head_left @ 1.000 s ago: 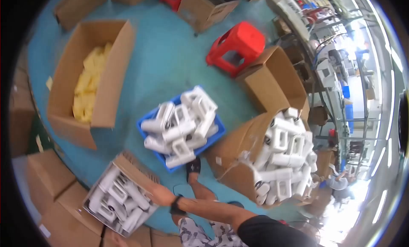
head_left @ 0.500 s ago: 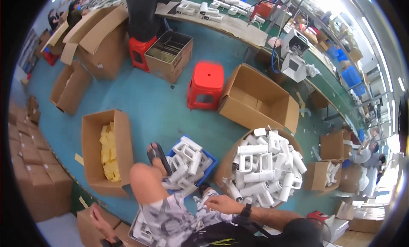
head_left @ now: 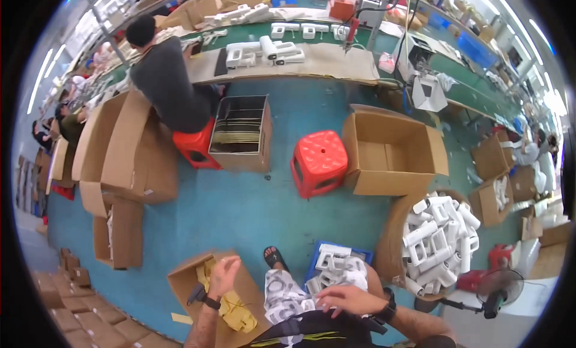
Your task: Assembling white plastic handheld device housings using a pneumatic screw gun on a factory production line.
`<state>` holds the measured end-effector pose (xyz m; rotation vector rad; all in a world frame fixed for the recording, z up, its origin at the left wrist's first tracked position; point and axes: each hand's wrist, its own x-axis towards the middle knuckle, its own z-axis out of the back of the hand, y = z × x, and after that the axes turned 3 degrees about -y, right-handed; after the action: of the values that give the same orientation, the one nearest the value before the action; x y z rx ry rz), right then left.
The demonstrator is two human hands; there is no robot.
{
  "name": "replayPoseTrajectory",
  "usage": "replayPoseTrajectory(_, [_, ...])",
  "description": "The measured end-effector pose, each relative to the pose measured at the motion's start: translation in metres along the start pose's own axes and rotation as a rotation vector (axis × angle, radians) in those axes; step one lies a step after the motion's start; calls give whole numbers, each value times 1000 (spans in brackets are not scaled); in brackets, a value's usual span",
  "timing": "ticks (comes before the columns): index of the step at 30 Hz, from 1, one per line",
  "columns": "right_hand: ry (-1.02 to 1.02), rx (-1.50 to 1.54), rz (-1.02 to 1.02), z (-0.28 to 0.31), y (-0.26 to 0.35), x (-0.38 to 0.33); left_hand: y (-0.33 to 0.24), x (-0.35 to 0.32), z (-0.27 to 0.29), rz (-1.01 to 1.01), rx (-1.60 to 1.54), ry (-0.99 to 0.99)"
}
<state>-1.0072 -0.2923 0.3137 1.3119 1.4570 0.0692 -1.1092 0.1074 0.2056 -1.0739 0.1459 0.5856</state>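
My left hand (head_left: 223, 275) is raised in front of me with loosely curled fingers and nothing in it, above a cardboard box of yellow pieces (head_left: 186, 282). My right hand (head_left: 343, 299) rests flat on my patterned lap, fingers apart and empty. Both wrists wear dark watches. Just beyond my right hand stands a blue crate (head_left: 360, 252) piled with white plastic parts. Further right, a tilted cardboard box (head_left: 393, 240) overflows with several more of these white parts. My sandalled foot (head_left: 273, 256) rests on the blue floor between the two.
A red stool (head_left: 318, 161) stands ahead between a dark-lined box (head_left: 243, 150) and an empty open box (head_left: 390, 153). A person in a grey shirt (head_left: 165, 84) sits on another red stool at the long green workbench (head_left: 384, 54). Flattened and stacked cardboard boxes line the left.
The view has swung up from the floor to the workbench. My left hand has come out of a box of white parts at lower left, and both hands are now at my lap.
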Motion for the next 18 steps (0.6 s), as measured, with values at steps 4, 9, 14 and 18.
replayPoseTrajectory(4, [57, 51, 10, -21, 71, 47, -74, 89, 36, -18, -285, 59])
replayPoseTrajectory(9, [-12, 85, 162, -9, 150, 91, -119, 175, 37, -24, -368, 125])
replayPoseTrajectory(14, [-203, -156, 286, 58, 236, 122, -211, 264, 43, -283, -110, 247])
replayPoseTrajectory(18, [-364, -163, 497, 136, 344, 129, -243, 342, 51, -317, -258, 213])
